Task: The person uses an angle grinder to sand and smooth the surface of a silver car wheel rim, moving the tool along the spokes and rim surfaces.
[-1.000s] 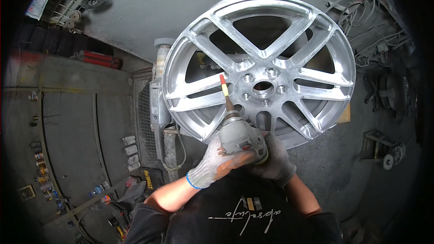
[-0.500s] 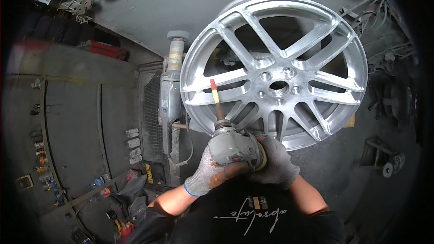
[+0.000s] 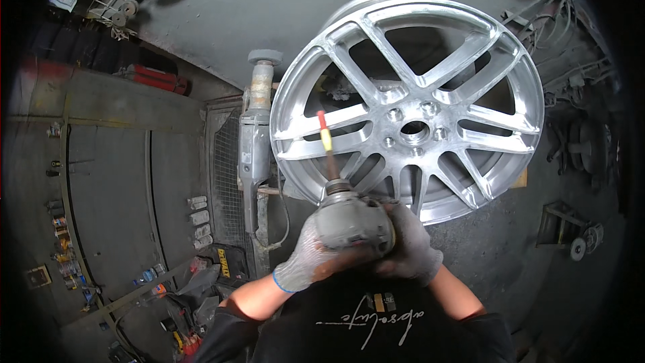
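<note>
My left hand (image 3: 310,255), in a grey-white glove with a blue cuff edge, wraps around the grey body of a hand-held power grinder (image 3: 355,224). From the tool's collar a thin brown shaft with a yellow and red tip (image 3: 323,124) points away from me, over the left rim of a bare silver alloy wheel (image 3: 463,111). Against the right side of the tool my right hand (image 3: 415,245) is closed in a similar glove; its fingers are partly hidden. The wheel leans face up, its spokes and bolt holes showing.
Left of the wheel lies a second grey power tool (image 3: 254,144) with a round abrasive head and a cord. A wire mesh panel (image 3: 226,168) stands beside it. Small bottles and cans line the left. At right is a metal frame (image 3: 557,228). Discs hang at the far wall.
The grinder has shifted slightly right and turned in my hands, so its upper body shows differently. Its coloured tip has moved a little right and away. The wheel stays almost in place.
</note>
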A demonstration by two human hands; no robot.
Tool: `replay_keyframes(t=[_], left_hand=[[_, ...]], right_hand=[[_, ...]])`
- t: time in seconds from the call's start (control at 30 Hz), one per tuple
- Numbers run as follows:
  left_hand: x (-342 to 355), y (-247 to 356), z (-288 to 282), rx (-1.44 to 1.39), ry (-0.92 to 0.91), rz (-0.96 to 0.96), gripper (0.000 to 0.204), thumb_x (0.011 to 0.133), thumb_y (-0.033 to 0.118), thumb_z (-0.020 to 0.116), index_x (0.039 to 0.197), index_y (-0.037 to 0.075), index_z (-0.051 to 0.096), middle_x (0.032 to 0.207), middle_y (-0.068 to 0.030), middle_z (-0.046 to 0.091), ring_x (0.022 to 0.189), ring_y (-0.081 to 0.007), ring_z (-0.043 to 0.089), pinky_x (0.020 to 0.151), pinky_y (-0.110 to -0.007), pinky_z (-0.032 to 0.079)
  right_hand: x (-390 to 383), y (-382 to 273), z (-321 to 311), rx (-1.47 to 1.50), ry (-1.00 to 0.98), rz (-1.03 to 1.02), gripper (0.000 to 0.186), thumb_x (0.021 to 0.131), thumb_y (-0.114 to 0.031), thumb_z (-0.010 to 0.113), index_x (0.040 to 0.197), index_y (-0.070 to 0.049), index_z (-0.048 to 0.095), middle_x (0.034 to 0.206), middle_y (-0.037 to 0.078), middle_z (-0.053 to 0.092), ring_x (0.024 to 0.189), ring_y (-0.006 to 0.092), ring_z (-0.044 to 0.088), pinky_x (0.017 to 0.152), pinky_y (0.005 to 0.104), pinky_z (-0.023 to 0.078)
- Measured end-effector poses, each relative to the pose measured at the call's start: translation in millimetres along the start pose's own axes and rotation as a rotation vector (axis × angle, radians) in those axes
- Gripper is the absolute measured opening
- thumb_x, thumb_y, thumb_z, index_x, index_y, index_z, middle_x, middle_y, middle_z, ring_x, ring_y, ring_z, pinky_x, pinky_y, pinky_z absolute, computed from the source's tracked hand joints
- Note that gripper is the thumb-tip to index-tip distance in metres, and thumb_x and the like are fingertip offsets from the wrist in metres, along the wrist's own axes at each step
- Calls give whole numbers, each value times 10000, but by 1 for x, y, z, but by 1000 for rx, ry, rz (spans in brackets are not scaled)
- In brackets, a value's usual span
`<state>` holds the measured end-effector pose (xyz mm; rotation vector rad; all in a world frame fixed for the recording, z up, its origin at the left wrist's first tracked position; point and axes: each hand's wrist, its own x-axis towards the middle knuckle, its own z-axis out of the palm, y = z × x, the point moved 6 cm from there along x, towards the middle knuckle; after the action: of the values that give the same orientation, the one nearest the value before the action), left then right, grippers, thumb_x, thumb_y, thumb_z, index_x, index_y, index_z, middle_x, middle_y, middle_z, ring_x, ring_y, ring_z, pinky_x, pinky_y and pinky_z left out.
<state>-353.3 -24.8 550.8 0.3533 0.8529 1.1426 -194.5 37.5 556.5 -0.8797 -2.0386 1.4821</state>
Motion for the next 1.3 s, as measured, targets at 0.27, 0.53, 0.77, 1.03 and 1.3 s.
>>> replay_keyframes(t=[0.27,0.53,0.77,1.03,1.3], left_hand=[[43,-15,24,41,-12,3,491,908,14,696,1357,36,499,1323,-118,588,1176,-222,621,993,-371,553],[52,-34,14,-17,56,-85,655,890,115,746,1450,55,410,1414,-156,519,1297,-296,548,1076,-472,490],[41,-42,3,-505,-9,-118,332,1045,132,469,1354,19,506,1289,-155,589,1186,-270,615,1015,-421,537],[11,-24,-6,-306,3,-2,351,1043,145,460,1366,15,504,1345,-163,568,1187,-292,611,1043,-433,515],[-14,-19,-27,-436,123,-66,412,1056,255,398,1386,21,477,1335,-186,563,1161,-341,611,1028,-465,506]], right_hand=[[-11,25,-19,132,221,31,931,820,-757,610,1280,45,497,1109,222,635,1020,397,647,873,455,509],[-13,32,-27,143,298,7,876,852,-746,580,1216,50,543,1029,215,641,937,379,659,799,447,516],[-8,23,-23,185,239,-9,850,837,-674,672,1220,76,557,1042,212,646,956,370,677,817,437,542],[2,16,-6,112,167,-154,892,783,-676,722,1233,73,545,1119,250,637,1007,415,667,856,462,541],[4,15,21,-42,74,-186,925,706,-670,786,1239,44,537,1190,257,613,1092,440,627,925,483,502]])
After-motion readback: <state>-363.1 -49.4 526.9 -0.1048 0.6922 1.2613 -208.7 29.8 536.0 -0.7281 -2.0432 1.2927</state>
